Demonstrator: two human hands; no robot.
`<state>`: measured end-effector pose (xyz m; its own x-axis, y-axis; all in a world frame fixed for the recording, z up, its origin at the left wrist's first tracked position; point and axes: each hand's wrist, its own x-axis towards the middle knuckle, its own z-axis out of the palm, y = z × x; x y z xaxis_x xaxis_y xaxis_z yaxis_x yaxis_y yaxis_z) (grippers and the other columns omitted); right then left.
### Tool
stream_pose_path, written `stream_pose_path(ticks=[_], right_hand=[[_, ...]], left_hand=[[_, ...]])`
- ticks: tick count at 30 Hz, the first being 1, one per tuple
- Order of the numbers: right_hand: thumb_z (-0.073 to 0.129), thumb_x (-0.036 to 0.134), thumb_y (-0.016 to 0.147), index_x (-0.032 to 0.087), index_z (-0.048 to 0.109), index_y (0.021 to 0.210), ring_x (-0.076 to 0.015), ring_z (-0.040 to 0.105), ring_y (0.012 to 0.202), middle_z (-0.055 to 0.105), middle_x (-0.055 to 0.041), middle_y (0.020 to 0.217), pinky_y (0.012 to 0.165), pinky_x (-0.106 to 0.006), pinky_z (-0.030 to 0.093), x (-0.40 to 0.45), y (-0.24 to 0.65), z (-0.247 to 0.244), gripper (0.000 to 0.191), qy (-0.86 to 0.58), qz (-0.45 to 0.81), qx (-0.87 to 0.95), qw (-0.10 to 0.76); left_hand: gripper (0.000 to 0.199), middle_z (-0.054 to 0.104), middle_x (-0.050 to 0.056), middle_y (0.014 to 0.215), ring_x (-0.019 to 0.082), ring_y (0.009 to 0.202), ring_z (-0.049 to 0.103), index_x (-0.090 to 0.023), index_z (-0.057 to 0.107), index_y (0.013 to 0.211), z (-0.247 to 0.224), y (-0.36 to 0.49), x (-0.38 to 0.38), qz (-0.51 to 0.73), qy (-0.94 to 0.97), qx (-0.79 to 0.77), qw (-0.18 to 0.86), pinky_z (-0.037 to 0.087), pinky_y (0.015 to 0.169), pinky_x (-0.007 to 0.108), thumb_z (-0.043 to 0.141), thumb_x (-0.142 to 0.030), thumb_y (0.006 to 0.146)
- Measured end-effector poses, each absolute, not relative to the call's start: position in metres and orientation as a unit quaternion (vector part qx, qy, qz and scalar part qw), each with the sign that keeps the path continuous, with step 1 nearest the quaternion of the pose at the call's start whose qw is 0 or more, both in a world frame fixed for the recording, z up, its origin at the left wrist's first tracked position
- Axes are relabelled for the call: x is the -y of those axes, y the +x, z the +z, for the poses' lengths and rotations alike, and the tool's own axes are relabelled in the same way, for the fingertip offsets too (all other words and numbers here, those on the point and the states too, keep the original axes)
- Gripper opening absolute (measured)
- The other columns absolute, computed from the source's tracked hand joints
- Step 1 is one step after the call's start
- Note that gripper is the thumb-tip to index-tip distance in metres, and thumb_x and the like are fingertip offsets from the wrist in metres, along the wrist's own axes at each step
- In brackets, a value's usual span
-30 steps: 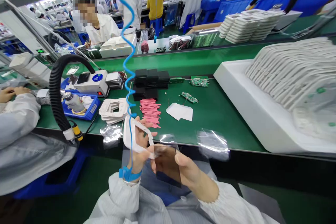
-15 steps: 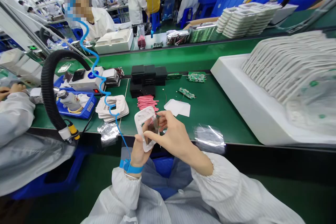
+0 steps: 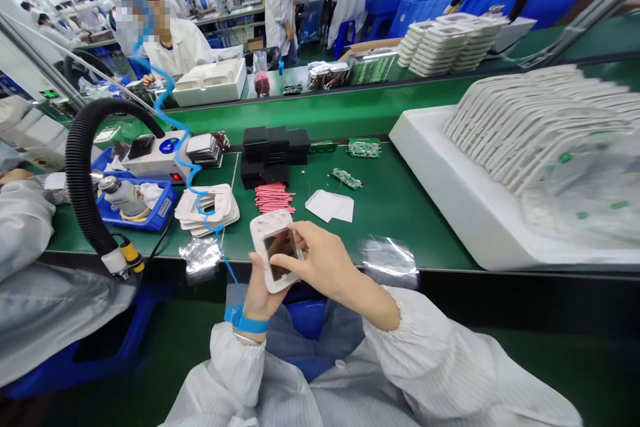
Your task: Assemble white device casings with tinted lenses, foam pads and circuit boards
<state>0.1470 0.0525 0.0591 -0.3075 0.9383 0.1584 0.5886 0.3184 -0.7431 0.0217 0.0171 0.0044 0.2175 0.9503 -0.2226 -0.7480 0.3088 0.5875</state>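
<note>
white frame [image 3: 274, 250] upright, long axis vertical, gripped from below in my left hand [image 3: 256, 290] | right hand [image 3: 320, 263] fingertips pinch dark panel [image 3: 281, 245] into its window, from the right

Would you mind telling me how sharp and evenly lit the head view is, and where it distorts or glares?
Head view: bright, even light; the white frame between left hand and right hand is sharp; the conveyor belt bows from the wide lens; the plastic film glares and looks smeared.

The dark glass panel [image 3: 281, 245] now sits inside the white frame [image 3: 274, 250] (apart a second ago), the right hand [image 3: 320, 263] pressing its edge, the left hand [image 3: 256, 290] gripping below.
</note>
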Motion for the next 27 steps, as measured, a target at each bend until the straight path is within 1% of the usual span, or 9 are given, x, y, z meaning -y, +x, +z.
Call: stream_pose_path(ticks=[4, 6, 8, 10, 14, 18, 20, 23, 27], right_hand=[[0.061, 0.042, 0.078, 0.016, 0.054, 0.112, -0.0161, 0.058, 0.067, 0.06, -0.0072, 0.092, 0.066, -0.033, 0.047, -0.085, 0.181, 0.048, 0.043, -0.544, 0.295, 0.728, 0.295], [0.067, 0.045, 0.071, 0.012, 0.057, 0.108, -0.0253, 0.058, 0.085, 0.058, -0.0135, 0.099, 0.076, -0.039, 0.045, -0.107, 0.2, 0.038, 0.05, -0.614, 0.196, 0.728, 0.233], [0.073, 0.05, 0.062, 0.009, 0.056, 0.104, -0.0353, 0.051, 0.101, 0.054, -0.0192, 0.104, 0.078, -0.044, 0.044, -0.125, 0.214, 0.025, 0.062, -0.66, 0.142, 0.72, 0.163], [0.075, 0.051, 0.057, 0.009, 0.055, 0.103, -0.0374, 0.048, 0.104, 0.052, -0.0198, 0.106, 0.078, -0.044, 0.044, -0.136, 0.219, 0.012, 0.065, -0.674, 0.13, 0.714, 0.136], [0.075, 0.049, 0.055, 0.012, 0.05, 0.101, -0.0336, 0.049, 0.102, 0.052, -0.0151, 0.101, 0.079, -0.042, 0.044, -0.143, 0.22, -0.002, 0.064, -0.675, 0.136, 0.709, 0.155], [0.074, 0.043, 0.055, 0.011, 0.048, 0.102, -0.0321, 0.051, 0.099, 0.051, -0.0144, 0.098, 0.075, -0.039, 0.045, -0.137, 0.222, 0.006, 0.063, -0.682, 0.148, 0.695, 0.174], [0.072, 0.042, 0.057, 0.013, 0.049, 0.1, -0.0288, 0.054, 0.091, 0.05, -0.0129, 0.096, 0.072, -0.038, 0.046, -0.124, 0.219, 0.017, 0.057, -0.674, 0.168, 0.684, 0.221], [0.069, 0.044, 0.061, 0.018, 0.051, 0.093, -0.0199, 0.053, 0.073, 0.052, -0.0052, 0.085, 0.065, -0.035, 0.046, -0.089, 0.203, 0.033, 0.045, -0.614, 0.261, 0.676, 0.314], [0.07, 0.041, 0.062, 0.02, 0.051, 0.09, -0.0158, 0.05, 0.07, 0.053, -0.0016, 0.081, 0.063, -0.031, 0.045, -0.04, 0.169, 0.041, 0.04, -0.543, 0.387, 0.678, 0.309]], left_hand=[[0.082, 0.064, 0.019, 0.111, 0.032, 0.094, 0.061, -0.009, 0.06, 0.113, 0.012, 0.004, -0.019, 0.531, 0.126, -0.222, 0.808, 0.052, 0.063, 0.038, 0.04, -0.076, 0.072], [0.081, 0.063, 0.019, 0.114, 0.03, 0.095, 0.061, -0.008, 0.06, 0.113, 0.014, -0.002, -0.018, 0.536, 0.115, -0.205, 0.811, 0.052, 0.065, 0.037, 0.04, -0.075, 0.073], [0.08, 0.061, 0.018, 0.117, 0.029, 0.1, 0.06, -0.008, 0.059, 0.115, 0.013, -0.004, -0.016, 0.545, 0.129, -0.195, 0.805, 0.051, 0.072, 0.038, 0.046, -0.074, 0.07], [0.083, 0.059, 0.019, 0.121, 0.031, 0.107, 0.056, -0.008, 0.057, 0.117, 0.009, -0.004, -0.014, 0.542, 0.157, -0.19, 0.804, 0.049, 0.079, 0.039, 0.055, -0.072, 0.065], [0.079, 0.057, 0.021, 0.123, 0.034, 0.113, 0.052, -0.007, 0.057, 0.118, 0.003, -0.004, -0.012, 0.523, 0.19, -0.192, 0.808, 0.047, 0.083, 0.039, 0.067, -0.061, 0.061], [0.065, 0.059, 0.02, 0.12, 0.037, 0.112, 0.052, -0.007, 0.06, 0.114, 0.005, -0.003, -0.01, 0.536, 0.191, -0.214, 0.794, 0.048, 0.079, 0.041, 0.067, -0.047, 0.064], [0.058, 0.06, 0.02, 0.119, 0.039, 0.115, 0.05, -0.008, 0.061, 0.113, 0.006, -0.001, -0.011, 0.552, 0.197, -0.243, 0.773, 0.047, 0.083, 0.044, 0.067, -0.041, 0.065], [0.049, 0.061, 0.014, 0.119, 0.037, 0.12, 0.047, -0.016, 0.061, 0.113, 0.008, 0.01, -0.013, 0.6, 0.203, -0.291, 0.717, 0.041, 0.093, 0.05, 0.066, -0.031, 0.066], [0.06, 0.062, 0.006, 0.12, 0.032, 0.12, 0.049, -0.025, 0.056, 0.119, 0.006, 0.026, -0.014, 0.666, 0.223, -0.34, 0.626, 0.039, 0.1, 0.047, 0.071, -0.025, 0.061]])
